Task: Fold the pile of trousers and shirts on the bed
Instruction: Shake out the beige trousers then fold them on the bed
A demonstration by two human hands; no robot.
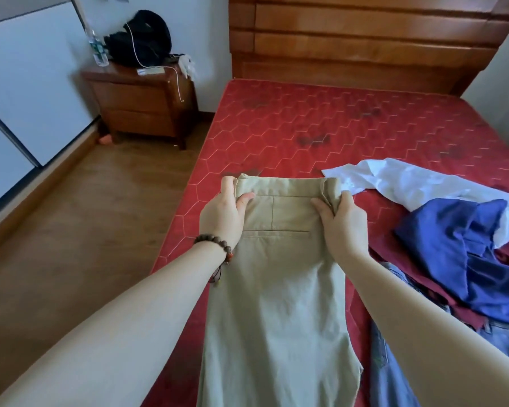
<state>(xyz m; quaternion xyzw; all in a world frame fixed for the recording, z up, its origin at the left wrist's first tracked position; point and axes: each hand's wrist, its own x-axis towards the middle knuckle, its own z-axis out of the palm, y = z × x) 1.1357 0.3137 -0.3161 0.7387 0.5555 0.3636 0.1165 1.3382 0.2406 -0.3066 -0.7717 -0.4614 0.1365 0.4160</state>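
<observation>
Both hands [282, 218] outstretched, pinching khaki trousers' [279, 289] waistband

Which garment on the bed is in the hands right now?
The khaki trousers: left hand and right hand grip the waistband corners. The white shirt, blue garment and jeans lie untouched.

Bed [321, 121]: red mattress with a hexagon quilt pattern, wooden headboard [365, 39] at the far end. Khaki trousers [276, 289] lie flat along the near left side. On the right lies a pile: white shirt [409, 183], blue shirt [453, 245], maroon garment [417, 289], jeans [394, 371].
</observation>
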